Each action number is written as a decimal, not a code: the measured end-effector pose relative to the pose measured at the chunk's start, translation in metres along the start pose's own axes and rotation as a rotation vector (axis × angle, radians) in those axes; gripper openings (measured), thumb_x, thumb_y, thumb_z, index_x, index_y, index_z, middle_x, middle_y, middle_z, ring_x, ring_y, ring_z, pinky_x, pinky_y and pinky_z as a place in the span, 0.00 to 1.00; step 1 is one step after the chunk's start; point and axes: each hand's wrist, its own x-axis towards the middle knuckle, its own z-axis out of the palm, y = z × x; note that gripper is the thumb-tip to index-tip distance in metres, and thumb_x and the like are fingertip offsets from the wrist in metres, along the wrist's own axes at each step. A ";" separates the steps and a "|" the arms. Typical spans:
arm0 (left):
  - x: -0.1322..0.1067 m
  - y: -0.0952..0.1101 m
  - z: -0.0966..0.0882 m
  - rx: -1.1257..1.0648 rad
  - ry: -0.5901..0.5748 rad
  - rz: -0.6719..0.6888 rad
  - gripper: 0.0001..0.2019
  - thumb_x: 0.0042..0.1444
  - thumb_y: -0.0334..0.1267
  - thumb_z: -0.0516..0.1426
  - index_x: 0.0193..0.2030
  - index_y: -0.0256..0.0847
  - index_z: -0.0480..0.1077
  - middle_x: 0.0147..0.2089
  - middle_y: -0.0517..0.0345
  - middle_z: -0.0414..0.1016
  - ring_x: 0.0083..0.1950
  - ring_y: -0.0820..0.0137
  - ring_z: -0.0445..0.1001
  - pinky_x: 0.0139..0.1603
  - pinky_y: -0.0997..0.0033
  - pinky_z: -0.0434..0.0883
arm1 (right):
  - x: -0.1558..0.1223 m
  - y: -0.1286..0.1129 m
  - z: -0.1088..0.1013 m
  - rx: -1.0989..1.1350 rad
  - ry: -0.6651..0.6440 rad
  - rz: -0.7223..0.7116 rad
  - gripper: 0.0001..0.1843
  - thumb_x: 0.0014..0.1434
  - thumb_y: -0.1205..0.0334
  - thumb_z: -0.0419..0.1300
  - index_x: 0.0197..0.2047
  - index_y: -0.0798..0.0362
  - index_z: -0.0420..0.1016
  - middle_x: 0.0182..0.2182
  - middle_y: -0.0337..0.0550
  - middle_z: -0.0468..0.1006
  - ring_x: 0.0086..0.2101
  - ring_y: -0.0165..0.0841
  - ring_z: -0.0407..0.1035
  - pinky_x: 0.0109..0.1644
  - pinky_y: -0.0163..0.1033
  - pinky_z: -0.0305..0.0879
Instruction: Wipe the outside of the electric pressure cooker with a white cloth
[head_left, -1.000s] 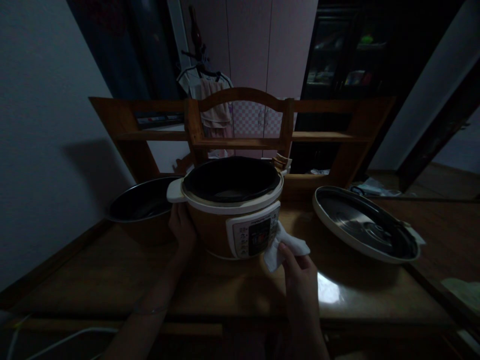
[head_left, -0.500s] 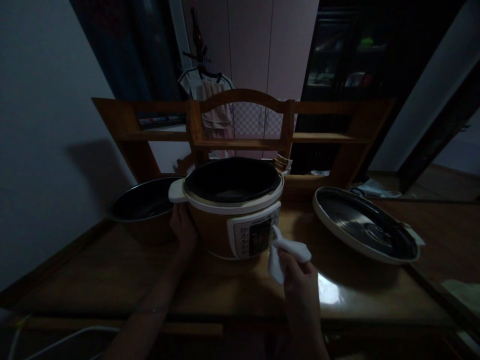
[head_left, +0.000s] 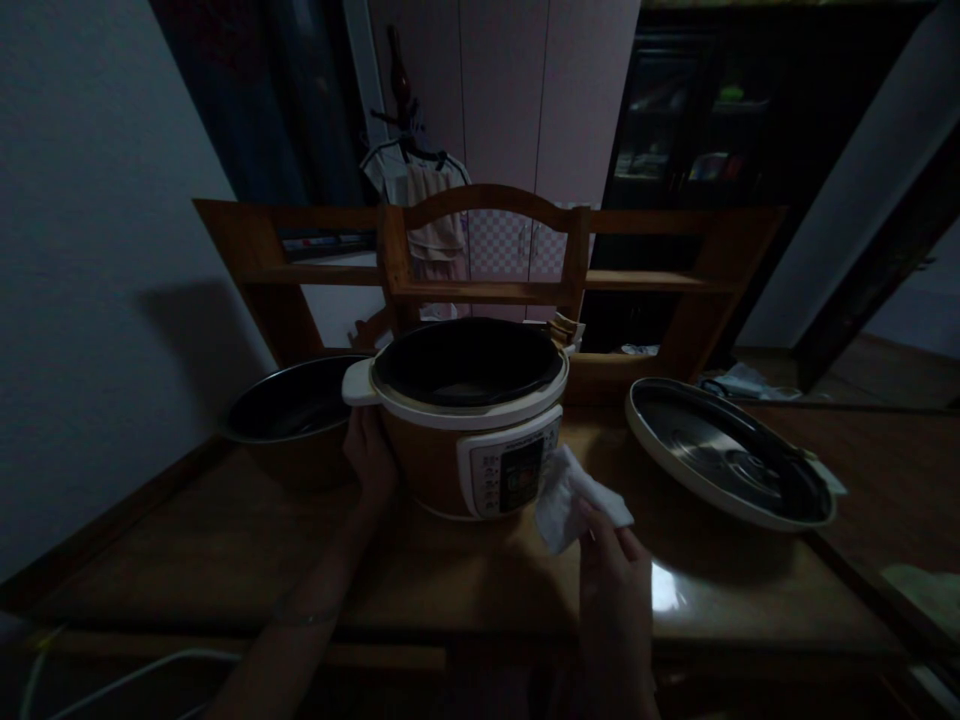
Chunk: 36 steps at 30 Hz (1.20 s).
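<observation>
An orange and white electric cooker (head_left: 439,460) stands open on the wooden table (head_left: 465,580), its dark inner pot showing. My left hand (head_left: 369,455) is pressed flat against the cooker's left side, under its white handle. My right hand (head_left: 611,570) is closed on a crumpled white cloth (head_left: 574,495), which touches the cooker's right side beside the control panel (head_left: 514,475).
A dark metal bowl (head_left: 289,410) sits left of the cooker. The cooker's lid (head_left: 731,465) lies upturned to the right. A wooden shelf rack (head_left: 487,280) stands behind, before a wall, wardrobe doors and a dark cabinet. A white cable (head_left: 97,685) runs at the lower left.
My right hand has shifted slightly right and down with the white cloth, which has spread out against the cooker's side. My left hand stays on the cooker.
</observation>
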 end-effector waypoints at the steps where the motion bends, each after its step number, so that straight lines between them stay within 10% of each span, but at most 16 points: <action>1: 0.000 0.000 0.000 -0.001 -0.002 0.000 0.21 0.70 0.51 0.48 0.54 0.41 0.76 0.55 0.45 0.79 0.58 0.59 0.75 0.59 0.60 0.68 | 0.000 0.003 -0.003 -0.012 0.047 -0.018 0.16 0.54 0.49 0.65 0.33 0.52 0.86 0.33 0.50 0.84 0.39 0.48 0.76 0.43 0.47 0.70; 5: 0.001 -0.002 0.000 0.003 -0.008 -0.007 0.21 0.70 0.51 0.48 0.53 0.42 0.76 0.54 0.46 0.79 0.58 0.60 0.75 0.60 0.61 0.68 | 0.006 0.018 -0.004 -0.055 0.150 -0.068 0.22 0.59 0.45 0.62 0.42 0.55 0.84 0.39 0.52 0.84 0.43 0.48 0.75 0.47 0.47 0.66; 16: 0.000 -0.003 0.001 0.006 0.005 -0.005 0.23 0.70 0.53 0.47 0.56 0.42 0.75 0.56 0.46 0.79 0.57 0.60 0.75 0.58 0.61 0.69 | -0.002 0.040 0.041 -0.402 -0.230 -0.444 0.16 0.61 0.66 0.47 0.37 0.49 0.76 0.35 0.50 0.77 0.40 0.43 0.73 0.45 0.45 0.66; 28: 0.001 -0.007 0.001 0.009 0.006 -0.001 0.22 0.70 0.51 0.48 0.57 0.42 0.75 0.57 0.45 0.78 0.58 0.60 0.75 0.58 0.62 0.70 | -0.016 0.053 0.044 -0.208 -0.236 -0.154 0.24 0.66 0.47 0.56 0.57 0.51 0.78 0.51 0.55 0.81 0.53 0.48 0.73 0.58 0.49 0.64; 36: 0.001 -0.007 0.001 -0.001 0.016 -0.010 0.23 0.70 0.52 0.48 0.59 0.42 0.75 0.58 0.46 0.79 0.59 0.60 0.75 0.60 0.62 0.69 | -0.007 0.042 0.057 -0.088 -0.274 -0.149 0.39 0.69 0.41 0.51 0.74 0.56 0.56 0.71 0.54 0.61 0.71 0.41 0.52 0.75 0.50 0.43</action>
